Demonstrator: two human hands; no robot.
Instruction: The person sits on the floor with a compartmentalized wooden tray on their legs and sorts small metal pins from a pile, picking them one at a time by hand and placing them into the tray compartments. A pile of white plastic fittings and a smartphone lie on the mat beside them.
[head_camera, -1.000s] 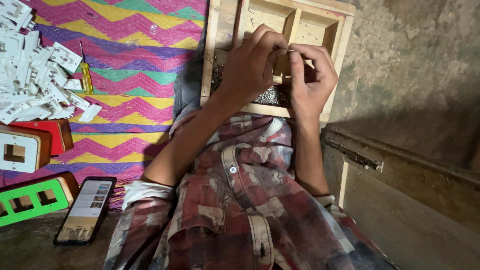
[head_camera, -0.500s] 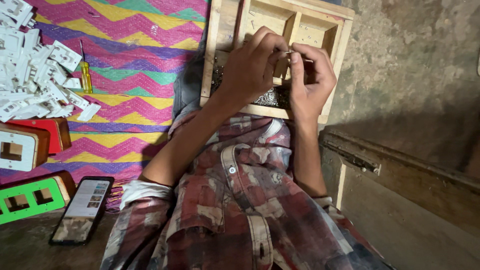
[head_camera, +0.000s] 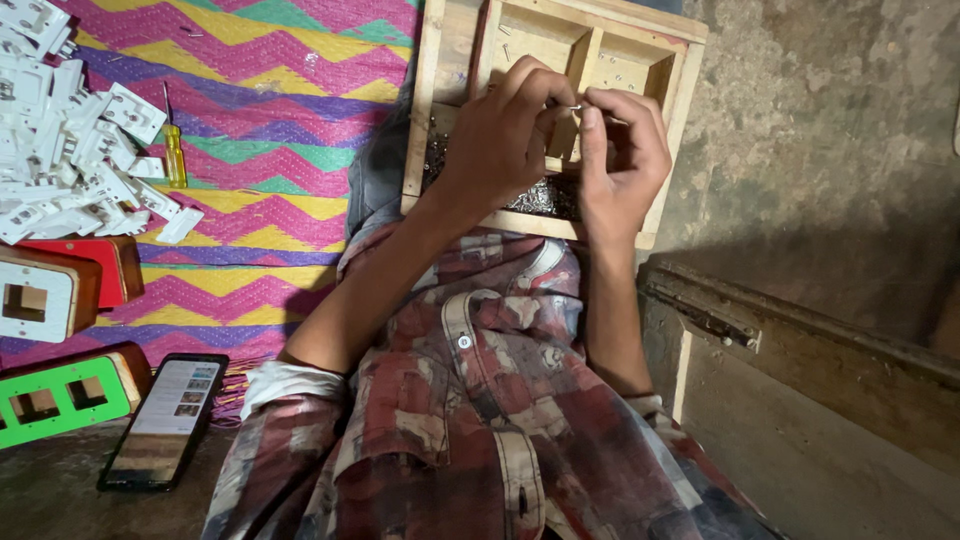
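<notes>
Both my hands are raised over a wooden compartment tray (head_camera: 434, 60) that rests on my lap. My left hand (head_camera: 505, 135) and my right hand (head_camera: 622, 160) meet fingertip to fingertip, pinching a small metal screw (head_camera: 575, 107) between them. Below my hands, one tray compartment holds a heap of small metal screws (head_camera: 535, 197). The upper compartments look nearly bare, with a few loose bits. My checked shirt fills the lower middle of the view.
A zigzag woven mat (head_camera: 260, 110) lies at the left with a pile of white plastic switch parts (head_camera: 60, 150) and a yellow-handled screwdriver (head_camera: 175, 155). Red, white and green switch frames (head_camera: 60, 395) and a lit phone (head_camera: 165, 420) lie nearer. A wooden ledge (head_camera: 800, 330) runs at right.
My hands have stayed together over the tray, with only small finger movements around the screw. The camera view has shifted slightly.
</notes>
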